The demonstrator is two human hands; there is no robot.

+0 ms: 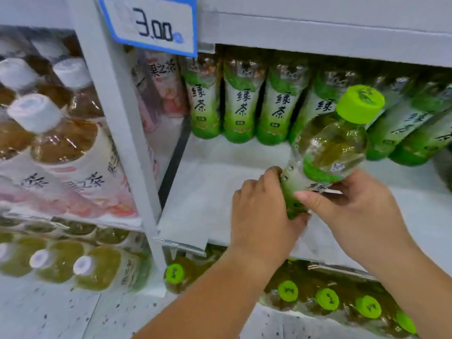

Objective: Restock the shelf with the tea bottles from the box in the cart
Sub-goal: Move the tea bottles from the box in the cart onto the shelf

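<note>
The price tag [151, 23] up top reads 3.00. Along the back, the green bottles [242, 104] all show 绿茶 on white-and-green labels. Further left, the pink-labelled bottles [166, 79] read 果之茶. And here's the tea bottle [330, 148], tilted, lime cap [359, 104] up and to the right, a 绿 peeking out above the thumb. The left grip [261, 211] wraps its lower body from the left, and the right grip [362, 209] pinches the label from the right. Both grips are clamped on it over the bare front of the shelf [215, 192]. Its base is hidden behind the fingers.
</note>
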